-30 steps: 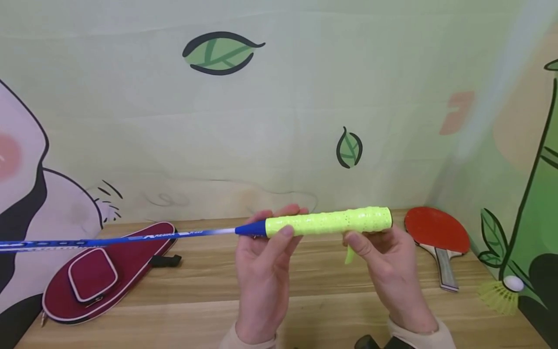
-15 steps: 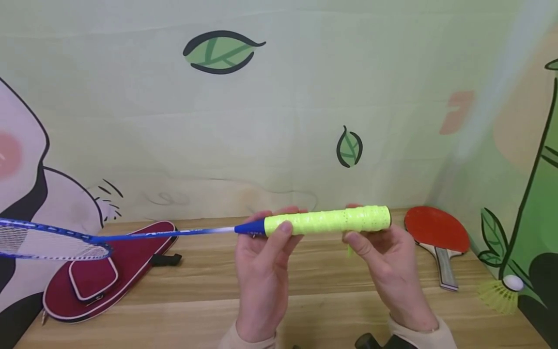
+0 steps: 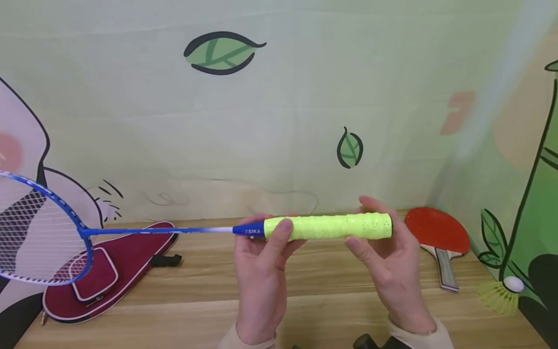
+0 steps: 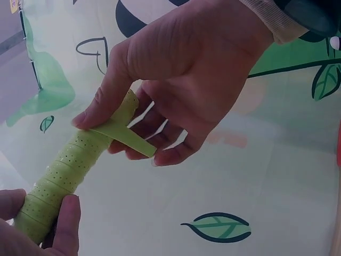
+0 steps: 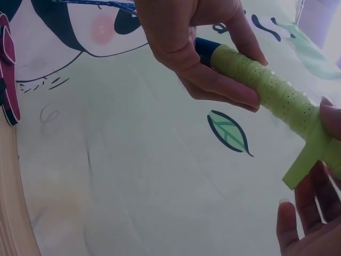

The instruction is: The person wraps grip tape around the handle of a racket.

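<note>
A blue badminton racket (image 3: 161,230) is held level above the table, its strung head (image 3: 35,242) at the left of the head view. Its handle is wound with perforated yellow-green grip tape (image 3: 322,227). My left hand (image 3: 263,281) pinches the handle beside the blue cone (image 3: 249,230), thumb in front and fingers behind. Near the butt end, my right hand (image 3: 394,276) holds the handle between thumb and fingers. In the left wrist view a loose tape end (image 4: 133,141) sticks out by the right thumb; in the head view it is hidden behind the handle.
On the wooden table (image 3: 174,320), a dark red racket case (image 3: 135,261) lies at left. At right are a red table tennis bat (image 3: 436,230) and a yellow shuttlecock (image 3: 501,295). A printed cloth (image 3: 279,121) hangs behind. A black object (image 3: 379,342) shows at the bottom edge.
The racket has rolled about its shaft, so the strung face, edge-on earlier, now shows broadly. The loose tape end has gone behind the handle, and the right fingers have shifted round it.
</note>
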`<state>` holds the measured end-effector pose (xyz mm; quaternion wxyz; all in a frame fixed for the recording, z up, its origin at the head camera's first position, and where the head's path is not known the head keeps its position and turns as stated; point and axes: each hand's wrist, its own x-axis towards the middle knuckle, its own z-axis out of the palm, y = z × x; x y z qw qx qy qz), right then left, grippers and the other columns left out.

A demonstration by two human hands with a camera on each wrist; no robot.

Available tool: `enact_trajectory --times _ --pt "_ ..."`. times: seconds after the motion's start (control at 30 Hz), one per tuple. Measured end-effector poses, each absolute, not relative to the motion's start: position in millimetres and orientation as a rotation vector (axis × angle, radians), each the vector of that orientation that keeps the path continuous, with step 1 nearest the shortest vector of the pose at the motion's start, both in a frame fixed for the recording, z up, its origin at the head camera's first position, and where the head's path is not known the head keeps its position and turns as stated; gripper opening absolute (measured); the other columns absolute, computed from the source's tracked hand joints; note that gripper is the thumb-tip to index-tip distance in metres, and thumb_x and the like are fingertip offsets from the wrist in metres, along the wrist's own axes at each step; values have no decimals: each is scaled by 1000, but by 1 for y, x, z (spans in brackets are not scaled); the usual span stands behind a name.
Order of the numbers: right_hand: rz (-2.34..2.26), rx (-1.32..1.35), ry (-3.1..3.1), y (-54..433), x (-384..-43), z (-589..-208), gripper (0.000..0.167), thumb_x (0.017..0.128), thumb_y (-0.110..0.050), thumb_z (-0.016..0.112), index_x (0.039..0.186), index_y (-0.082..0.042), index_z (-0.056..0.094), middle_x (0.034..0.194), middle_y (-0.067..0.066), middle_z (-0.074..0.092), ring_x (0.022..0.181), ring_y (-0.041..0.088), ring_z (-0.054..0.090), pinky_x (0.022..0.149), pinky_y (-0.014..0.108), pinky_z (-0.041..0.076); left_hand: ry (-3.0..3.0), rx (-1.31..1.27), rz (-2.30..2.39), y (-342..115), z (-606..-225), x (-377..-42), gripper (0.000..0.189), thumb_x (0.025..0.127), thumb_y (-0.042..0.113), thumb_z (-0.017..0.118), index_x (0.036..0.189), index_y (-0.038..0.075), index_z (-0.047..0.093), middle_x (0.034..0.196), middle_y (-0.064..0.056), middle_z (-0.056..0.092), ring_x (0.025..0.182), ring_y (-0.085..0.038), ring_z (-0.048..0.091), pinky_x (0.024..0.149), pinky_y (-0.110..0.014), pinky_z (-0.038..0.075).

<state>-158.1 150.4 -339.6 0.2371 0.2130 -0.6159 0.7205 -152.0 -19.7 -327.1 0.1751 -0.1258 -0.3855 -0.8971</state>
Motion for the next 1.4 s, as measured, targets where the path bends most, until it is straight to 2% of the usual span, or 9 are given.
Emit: enact_trajectory --times 0.1,0.27,0.43,0.67,0.73,0.87,1.03,1.13,1.4 --pt "1976 554 -1681 150 -157 -338 60 80 21 64 135 4 47 111 16 55 98 25 54 85 30 56 -1103 -356 -2526 -19 -327 -151 22 88 -4 66 100 4 50 91 -8 64 82 -20 67 74 -38 61" --pt "1958 546 -1659 150 -157 -339 52 79 20 64 128 7 50 105 13 52 91 22 54 78 27 56 -1153 -357 -2504 -18 -326 -150 21 90 -1 67 100 3 49 89 -9 62 83 -22 67 74 -45 60" --pt "1939 632 -1562 149 -160 -342 53 80 21 61 130 7 48 100 12 53 88 21 55 73 26 57 -1145 -366 -2534 -17 -325 -149 18 93 2 64 103 4 49 90 -8 58 83 -22 65 74 -49 60" --pt "1913 628 -1538 148 -162 -342 37 83 17 60 119 9 51 96 11 54 83 21 53 71 24 51 -1165 -445 -2559 -17 -326 -146 27 91 -3 61 113 2 46 109 -24 64 91 -28 66 71 -47 60" --pt "1914 583 -1578 149 -162 -341 35 83 17 62 115 9 51 96 11 55 83 20 53 71 24 50 -1185 -440 -2546 -18 -326 -146 27 91 -2 62 112 1 45 109 -25 64 91 -28 66 71 -47 60" --pt "1905 523 -1649 150 -161 -341 36 81 16 66 113 11 50 96 10 54 81 18 54 69 22 52 -1206 -394 -2547 -17 -325 -146 25 92 1 64 109 0 47 103 -20 64 87 -27 67 71 -48 60" --pt "1895 656 -1554 152 -163 -343 42 79 18 68 116 13 49 100 13 53 83 20 55 67 22 57 -1239 -350 -2555 -17 -324 -147 24 91 4 66 106 -4 49 95 -13 62 81 -25 68 71 -50 60" --pt "1909 710 -1506 154 -164 -343 42 77 20 68 114 13 50 98 14 54 82 20 56 65 22 57 -1253 -341 -2557 -17 -324 -147 26 91 5 67 107 -5 49 93 -14 63 79 -25 68 71 -49 60" --pt "1912 519 -1689 155 -158 -339 38 75 20 70 106 13 48 96 11 52 81 18 55 65 22 56 -1256 -358 -2542 -17 -324 -146 24 90 3 67 104 -2 47 94 -15 63 76 -24 68 69 -46 61"
